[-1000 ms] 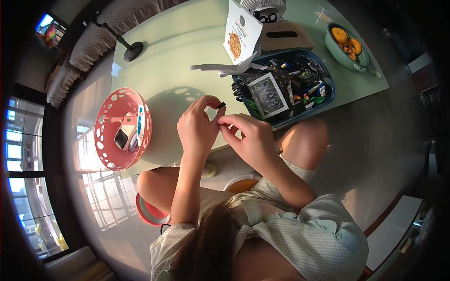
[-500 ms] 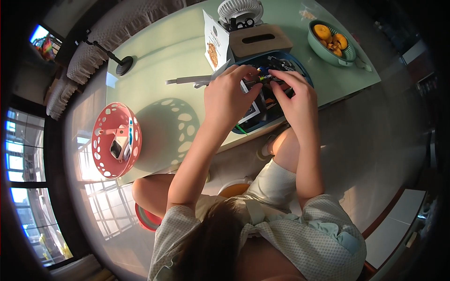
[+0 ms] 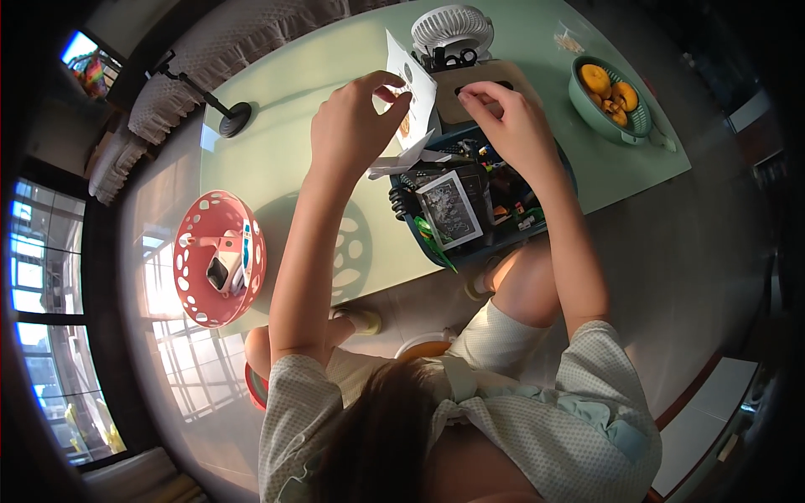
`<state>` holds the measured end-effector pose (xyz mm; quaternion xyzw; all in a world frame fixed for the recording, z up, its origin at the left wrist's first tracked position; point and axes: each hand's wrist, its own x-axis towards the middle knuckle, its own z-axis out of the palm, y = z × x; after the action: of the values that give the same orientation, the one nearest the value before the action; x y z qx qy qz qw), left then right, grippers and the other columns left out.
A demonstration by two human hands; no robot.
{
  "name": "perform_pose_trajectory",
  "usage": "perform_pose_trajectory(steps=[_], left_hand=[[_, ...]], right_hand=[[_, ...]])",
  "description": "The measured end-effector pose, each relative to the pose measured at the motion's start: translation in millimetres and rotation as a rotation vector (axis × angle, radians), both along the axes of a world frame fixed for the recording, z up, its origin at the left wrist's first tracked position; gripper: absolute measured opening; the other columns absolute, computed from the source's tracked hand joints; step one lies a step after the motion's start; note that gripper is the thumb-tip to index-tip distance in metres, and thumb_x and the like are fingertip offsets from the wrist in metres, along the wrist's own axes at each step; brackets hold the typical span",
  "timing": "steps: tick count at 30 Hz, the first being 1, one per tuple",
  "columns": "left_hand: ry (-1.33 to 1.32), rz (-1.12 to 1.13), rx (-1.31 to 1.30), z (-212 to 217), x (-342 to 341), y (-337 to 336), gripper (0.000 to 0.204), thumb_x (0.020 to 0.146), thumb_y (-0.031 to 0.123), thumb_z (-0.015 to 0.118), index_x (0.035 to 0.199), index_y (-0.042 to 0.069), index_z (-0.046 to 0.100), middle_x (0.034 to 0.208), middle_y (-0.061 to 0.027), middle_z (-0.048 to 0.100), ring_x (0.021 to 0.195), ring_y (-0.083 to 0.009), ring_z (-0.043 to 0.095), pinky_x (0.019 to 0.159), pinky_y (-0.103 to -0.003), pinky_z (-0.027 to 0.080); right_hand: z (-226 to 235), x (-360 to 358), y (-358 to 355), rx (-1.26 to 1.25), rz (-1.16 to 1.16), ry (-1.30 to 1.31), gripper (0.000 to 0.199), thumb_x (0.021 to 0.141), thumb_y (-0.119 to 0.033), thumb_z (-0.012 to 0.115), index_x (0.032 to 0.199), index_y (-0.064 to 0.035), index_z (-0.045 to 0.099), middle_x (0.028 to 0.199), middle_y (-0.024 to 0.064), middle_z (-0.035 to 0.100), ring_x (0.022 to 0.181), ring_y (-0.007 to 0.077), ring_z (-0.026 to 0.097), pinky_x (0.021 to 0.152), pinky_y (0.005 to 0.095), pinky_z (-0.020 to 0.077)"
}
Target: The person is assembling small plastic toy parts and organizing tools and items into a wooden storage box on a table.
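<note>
My left hand point(image 3: 356, 121) is raised over the table beside a folded white card point(image 3: 419, 80); its thumb and forefinger curve with a gap between them, and nothing shows in it. Opposite, my right hand point(image 3: 513, 121) hovers above the far side of a dark blue basket point(image 3: 572, 168) and in front of a wood-topped tissue box point(image 3: 511, 77). Its fingers are bent and slightly parted, with no held thing visible. In the basket lie a white-framed dark picture point(image 3: 451, 211), a black coiled cable point(image 3: 404, 202), a green plastic piece point(image 3: 429, 239) and several small colourful bits. My right forearm covers part of the basket.
A pink perforated basket point(image 3: 186, 289) with a white device inside stands at the table's left. A black stand point(image 3: 236, 120) is at the far left. At the back are a white fan point(image 3: 453, 32) and, to the right, a green colander point(image 3: 587, 102) of orange fruit.
Both hands have risen away from the basket's contents and moved apart, the left one leftward. The framed picture and more of the small things now show. The whole view has shifted slightly.
</note>
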<state>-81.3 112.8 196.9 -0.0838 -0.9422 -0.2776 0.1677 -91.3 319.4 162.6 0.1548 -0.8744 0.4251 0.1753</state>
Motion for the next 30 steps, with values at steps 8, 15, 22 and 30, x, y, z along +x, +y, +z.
perform_pose_trajectory(steps=[8,15,22,30], left_hand=[[-0.356,-0.108,0.125,1,-93,-28,0.045,0.086,0.051,0.060,0.082,0.007,0.071,0.078,-0.0049,0.069,0.067,-0.0189,0.065,0.062,-0.031,0.050],[-0.385,-0.104,0.198,-19,-128,-38,0.032,0.077,0.036,0.065,0.068,0.006,0.067,0.069,-0.0020,0.061,0.058,-0.0108,0.053,0.049,-0.026,0.037],[-0.445,-0.156,0.366,-9,-103,-94,0.021,0.081,0.027,0.057,0.073,0.007,0.062,0.072,0.0003,0.059,0.060,-0.0080,0.053,0.049,-0.024,0.032],[-0.456,-0.018,0.433,-10,-44,-162,0.022,0.085,0.027,0.051,0.074,0.011,0.060,0.073,0.0036,0.056,0.065,-0.0060,0.052,0.055,-0.024,0.033]], right_hand=[[14,-65,-43,0.344,0.090,-0.123,0.035,0.087,-0.036,0.058,0.088,-0.0021,0.068,0.076,0.0137,0.068,0.070,0.0282,0.066,0.067,0.0370,0.0509],[17,-54,-84,0.293,0.141,-0.039,0.028,0.087,-0.025,0.058,0.099,-0.0019,0.068,0.084,0.0153,0.069,0.074,0.0294,0.068,0.068,0.0359,0.0515],[8,-54,-129,0.163,0.221,0.004,0.026,0.089,-0.029,0.060,0.100,-0.0083,0.071,0.084,0.0103,0.071,0.073,0.0262,0.068,0.067,0.0343,0.0517],[14,-43,-201,0.220,0.399,-0.097,0.028,0.076,-0.039,0.064,0.082,-0.0119,0.072,0.069,0.0050,0.068,0.066,0.0218,0.065,0.065,0.0333,0.0509]])
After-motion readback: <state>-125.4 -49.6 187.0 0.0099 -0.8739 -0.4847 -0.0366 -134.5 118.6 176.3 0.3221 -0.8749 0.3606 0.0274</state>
